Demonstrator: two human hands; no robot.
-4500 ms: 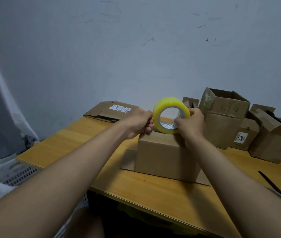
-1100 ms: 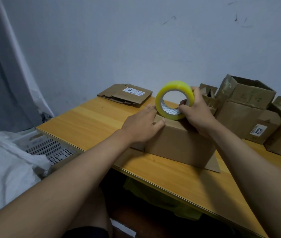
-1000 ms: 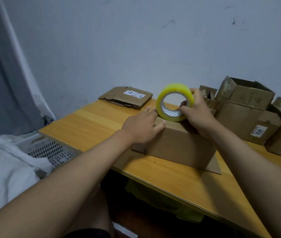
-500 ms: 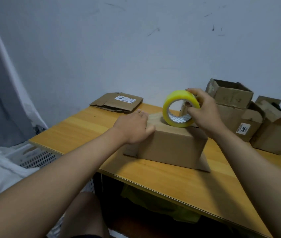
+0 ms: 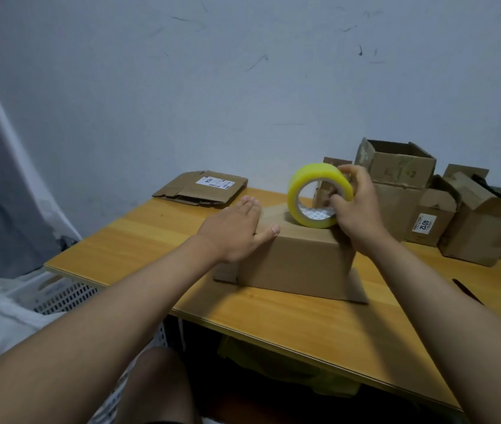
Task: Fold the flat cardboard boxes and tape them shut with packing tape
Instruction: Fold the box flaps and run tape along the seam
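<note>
Wooden table (image 5: 139,237): left hand (image 5: 237,231) flat on box (image 5: 301,258); right hand (image 5: 355,209) grips upright tape roll (image 5: 319,194)

Bare forearms, dark shorts hem

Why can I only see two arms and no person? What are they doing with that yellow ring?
The camera sits on the person's head and looks down, so you see what they see: just their own arms. The yellow ring is a roll of packing tape. The right hand grips it, standing on edge on top of a brown cardboard box. The left hand lies flat on the box top, fingers straight, holding it down. The box stands on a wooden table. A flattened box lies at the back, and more folded boxes stand on the right by the wall.
</note>
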